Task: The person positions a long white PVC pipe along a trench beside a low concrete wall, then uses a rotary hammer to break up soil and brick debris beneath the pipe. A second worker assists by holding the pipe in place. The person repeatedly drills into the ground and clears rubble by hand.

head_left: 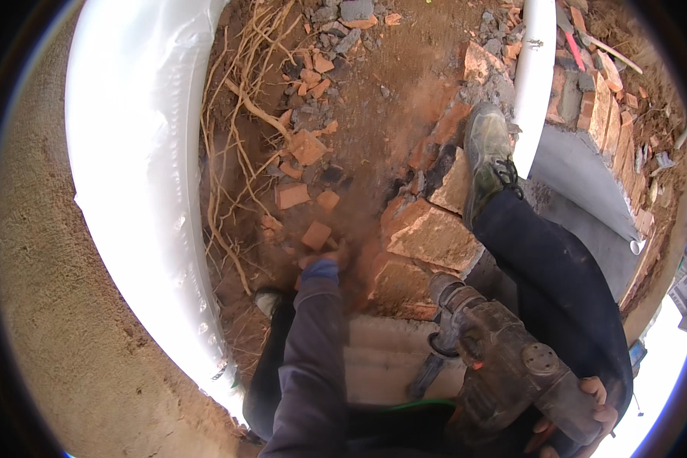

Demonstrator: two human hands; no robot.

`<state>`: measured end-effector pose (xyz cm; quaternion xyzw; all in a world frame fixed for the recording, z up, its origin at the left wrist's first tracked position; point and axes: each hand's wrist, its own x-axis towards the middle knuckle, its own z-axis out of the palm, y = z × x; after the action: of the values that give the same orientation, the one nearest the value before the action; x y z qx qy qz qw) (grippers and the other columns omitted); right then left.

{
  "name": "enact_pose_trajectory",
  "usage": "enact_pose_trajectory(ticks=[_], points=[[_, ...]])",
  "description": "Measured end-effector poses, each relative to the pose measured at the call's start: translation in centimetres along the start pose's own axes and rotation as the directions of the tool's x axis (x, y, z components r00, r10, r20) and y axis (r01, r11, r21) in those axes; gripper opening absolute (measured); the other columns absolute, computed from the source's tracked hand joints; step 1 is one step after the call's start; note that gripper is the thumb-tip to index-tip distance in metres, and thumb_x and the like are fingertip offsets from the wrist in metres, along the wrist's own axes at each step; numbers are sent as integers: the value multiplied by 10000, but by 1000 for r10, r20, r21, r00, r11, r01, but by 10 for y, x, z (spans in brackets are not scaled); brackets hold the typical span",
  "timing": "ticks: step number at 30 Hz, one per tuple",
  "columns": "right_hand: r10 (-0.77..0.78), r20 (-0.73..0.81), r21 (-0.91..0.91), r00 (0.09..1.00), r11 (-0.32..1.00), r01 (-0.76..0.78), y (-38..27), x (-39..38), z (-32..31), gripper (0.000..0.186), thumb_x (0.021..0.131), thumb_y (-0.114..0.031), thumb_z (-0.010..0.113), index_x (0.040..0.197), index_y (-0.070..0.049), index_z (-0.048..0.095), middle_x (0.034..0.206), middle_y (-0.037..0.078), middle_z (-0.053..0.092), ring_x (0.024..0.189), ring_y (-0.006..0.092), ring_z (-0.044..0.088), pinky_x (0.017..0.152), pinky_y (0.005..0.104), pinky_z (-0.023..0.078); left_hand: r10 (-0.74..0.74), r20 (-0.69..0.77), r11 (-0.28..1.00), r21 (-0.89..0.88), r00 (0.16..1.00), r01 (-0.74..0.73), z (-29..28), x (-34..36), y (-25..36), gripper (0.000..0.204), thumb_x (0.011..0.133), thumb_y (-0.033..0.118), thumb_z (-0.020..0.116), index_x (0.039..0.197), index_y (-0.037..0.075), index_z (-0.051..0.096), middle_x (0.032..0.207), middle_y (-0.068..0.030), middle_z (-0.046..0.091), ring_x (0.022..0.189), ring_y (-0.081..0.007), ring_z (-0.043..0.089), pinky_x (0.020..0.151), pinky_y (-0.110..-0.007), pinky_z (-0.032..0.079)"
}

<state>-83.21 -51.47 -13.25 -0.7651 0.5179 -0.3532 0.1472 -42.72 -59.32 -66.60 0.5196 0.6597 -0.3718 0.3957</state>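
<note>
In my right hand (599,408) is the rear end of a dusty rotary hammer (511,366), its fingers wrapped round the housing. The tool lies across my lap with its chuck pointing up and left, beside the broken brickwork (427,237). My left hand (324,256) reaches down into the rubble, right at a squarish piece of orange brick (317,235). Dust and blur hide its fingers, so I cannot tell whether they grip the piece or only touch it. Other broken brick pieces (292,195) lie just beyond that hand.
A large white plastic-wrapped form (137,153) curves along the left, next to tangled roots (240,114). My right shoe (490,149) rests on the brickwork by a white pipe (536,76). A grey-walled pit (580,183) lies to the right. Dust hangs over the rubble.
</note>
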Motion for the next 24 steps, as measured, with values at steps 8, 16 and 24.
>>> enact_pose_trajectory(ticks=[8, 16, 24], points=[[513, 158, 193, 844, 822, -535, -20, 27, -2, 495, 798, -278, 741, 1168, -76, 482, 989, 168, 543, 701, 244, 652, 544, 364, 572, 238, 499, 968, -53, 833, -245, 28, -29, 51, 543, 1017, 543, 518, 1341, 125, 642, 1276, -141, 671, 1160, -353, 632, 933, -557, 562], [898, 161, 293, -411, -441, -848, -41, 122, 20, 456, 867, -369, 720, 1132, -9, 630, 918, 209, 666, 702, 290, 696, 579, 408, 587, 537, 280, 469, 685, 796, -557, -78, -1, 80, 406, 994, 330, 574, 1271, 59, 694, 1157, -133, 718, 997, -269, 681, 853, -405, 566], [848, 252, 392, -467, -530, -752, -34, 62, -34, 529, 913, -470, 640, 1104, 20, 701, 864, 213, 729, 686, 304, 712, 620, 420, 605, 595, 275, 339, 766, 755, -546, -85, 31, 57, 391, 986, 263, 609, 1242, -24, 680, 1126, -158, 710, 961, -275, 690, 833, -361, 578]])
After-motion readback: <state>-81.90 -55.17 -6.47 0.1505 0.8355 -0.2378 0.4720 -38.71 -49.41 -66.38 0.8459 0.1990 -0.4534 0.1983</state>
